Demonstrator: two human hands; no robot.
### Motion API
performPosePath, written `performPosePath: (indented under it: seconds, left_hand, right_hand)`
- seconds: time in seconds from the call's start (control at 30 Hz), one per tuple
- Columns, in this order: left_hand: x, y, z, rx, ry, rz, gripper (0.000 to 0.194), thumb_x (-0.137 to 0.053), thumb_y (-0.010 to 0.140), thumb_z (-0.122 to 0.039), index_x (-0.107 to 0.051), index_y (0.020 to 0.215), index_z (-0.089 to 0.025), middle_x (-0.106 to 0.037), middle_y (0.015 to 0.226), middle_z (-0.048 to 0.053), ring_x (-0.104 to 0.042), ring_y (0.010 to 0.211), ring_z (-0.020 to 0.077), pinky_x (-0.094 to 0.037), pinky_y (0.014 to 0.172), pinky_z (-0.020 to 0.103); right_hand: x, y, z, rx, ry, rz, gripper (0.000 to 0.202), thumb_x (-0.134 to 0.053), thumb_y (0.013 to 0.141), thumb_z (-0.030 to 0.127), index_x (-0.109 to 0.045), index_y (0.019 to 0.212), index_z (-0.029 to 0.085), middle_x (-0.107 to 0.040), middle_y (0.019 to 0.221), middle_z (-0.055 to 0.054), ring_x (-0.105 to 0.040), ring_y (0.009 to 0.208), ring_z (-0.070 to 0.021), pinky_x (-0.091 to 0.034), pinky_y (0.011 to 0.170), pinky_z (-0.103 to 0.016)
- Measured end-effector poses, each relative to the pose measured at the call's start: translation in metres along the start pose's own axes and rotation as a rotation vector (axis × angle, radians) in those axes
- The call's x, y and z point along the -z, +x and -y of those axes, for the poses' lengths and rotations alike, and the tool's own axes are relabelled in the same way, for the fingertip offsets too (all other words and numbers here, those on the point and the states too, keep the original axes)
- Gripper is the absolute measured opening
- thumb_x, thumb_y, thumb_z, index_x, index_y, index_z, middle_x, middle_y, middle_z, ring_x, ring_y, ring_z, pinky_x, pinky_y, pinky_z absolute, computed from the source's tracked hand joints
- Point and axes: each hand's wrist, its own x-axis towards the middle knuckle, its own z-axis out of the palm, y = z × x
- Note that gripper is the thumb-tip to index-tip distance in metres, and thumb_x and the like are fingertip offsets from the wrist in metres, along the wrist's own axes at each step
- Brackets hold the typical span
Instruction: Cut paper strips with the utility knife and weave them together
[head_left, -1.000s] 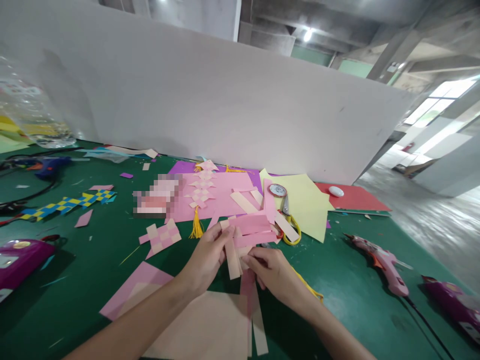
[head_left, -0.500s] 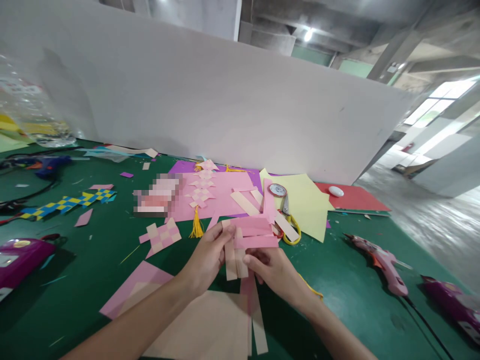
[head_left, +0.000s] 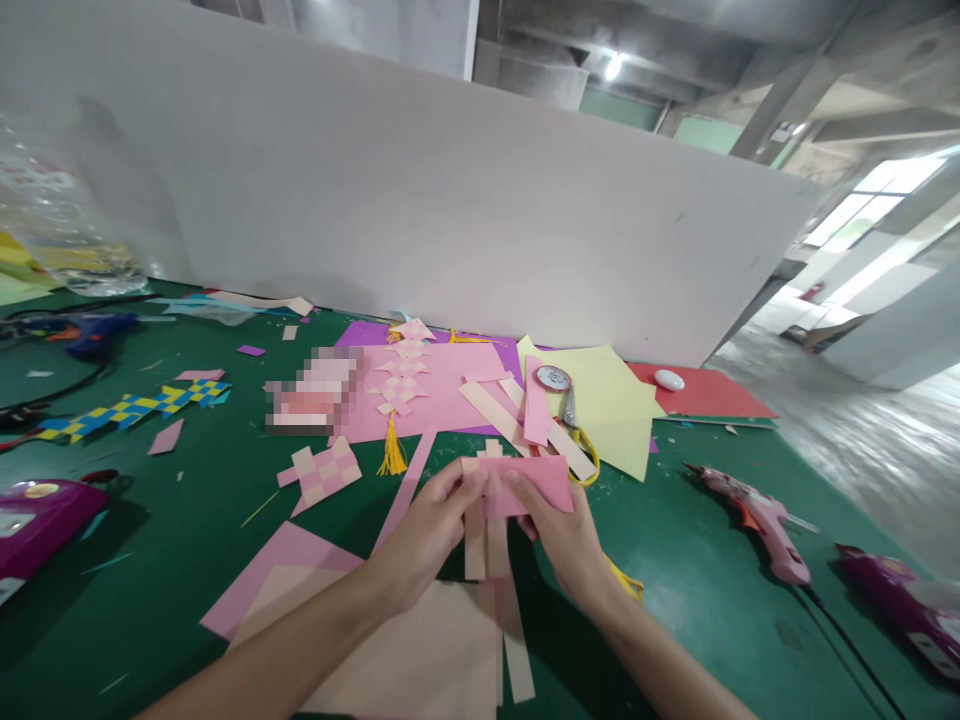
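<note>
Pink paper strips (head_left: 551, 482) run sideways between my two hands, crossed by cream paper strips (head_left: 475, 545) hanging down. My left hand (head_left: 439, 512) is closed on the left end of this crossed piece, thumb on top. My right hand (head_left: 562, 530) pinches the pink strips from the right, with its thumb pressed on them. Some fingers of both hands are hidden beneath the paper. Below the hands lie cream sheets (head_left: 405, 650) and a loose cream strip (head_left: 517, 645). A small pink-and-cream woven piece (head_left: 324, 473) rests on the table to the left.
Behind my hands are a woven ornament with a yellow tassel (head_left: 392, 450), yellow-handled scissors (head_left: 589, 450) and a round tape roll (head_left: 553, 378). A pink glue gun (head_left: 761, 515) lies right; a blue-yellow woven strip (head_left: 135, 408) lies left. A white partition (head_left: 420, 200) closes the back.
The separate pink strips now lie close together and flat, held at both sides. My right hand has moved up and right, onto the pink strips.
</note>
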Motion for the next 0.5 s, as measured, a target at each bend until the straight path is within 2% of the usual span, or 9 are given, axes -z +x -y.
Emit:
performPosePath:
  seconds: [0.1,0.2,0.3,0.5]
  left_hand:
    - [-0.001,-0.002,-0.001,0.035,-0.067,0.032,0.025,-0.056,0.084,-0.043,-0.062,0.095,-0.022,-0.064,0.089,0.005,-0.06,0.088,0.0192,-0.047,0.077,0.028]
    - [0.001,-0.001,0.0,0.069,0.01,-0.009,0.033,-0.055,0.084,-0.046,-0.064,0.101,-0.019,-0.066,0.092,0.008,-0.061,0.089,0.0223,-0.047,0.076,0.03]
    - [0.005,0.002,0.002,0.038,0.16,-0.076,0.034,-0.057,0.081,-0.047,-0.067,0.095,-0.018,-0.068,0.088,0.008,-0.062,0.083,0.0223,-0.047,0.077,0.032]
    - [0.004,0.003,0.004,0.026,0.324,0.003,0.033,-0.059,0.078,-0.049,-0.07,0.078,-0.018,-0.067,0.073,0.006,-0.061,0.069,0.0226,-0.049,0.07,0.033]
  right_hand:
    - [0.001,0.0,0.001,-0.002,0.05,-0.003,0.036,-0.06,0.076,0.049,-0.046,0.058,0.021,-0.038,0.048,0.004,-0.034,0.044,-0.0106,-0.027,0.04,-0.025]
    - [0.004,0.002,0.004,0.024,0.121,0.006,0.034,-0.061,0.078,0.045,-0.048,0.06,0.02,-0.04,0.048,0.004,-0.035,0.044,-0.01,-0.026,0.041,-0.024]
    - [0.008,0.006,0.006,0.042,0.192,-0.023,0.032,-0.061,0.079,0.043,-0.049,0.062,0.019,-0.041,0.049,0.005,-0.033,0.044,-0.0086,-0.024,0.041,-0.023]
    - [0.009,0.011,0.003,0.037,0.318,-0.068,0.032,-0.063,0.078,0.043,-0.048,0.063,0.018,-0.04,0.05,0.006,-0.032,0.043,-0.0075,-0.023,0.041,-0.022]
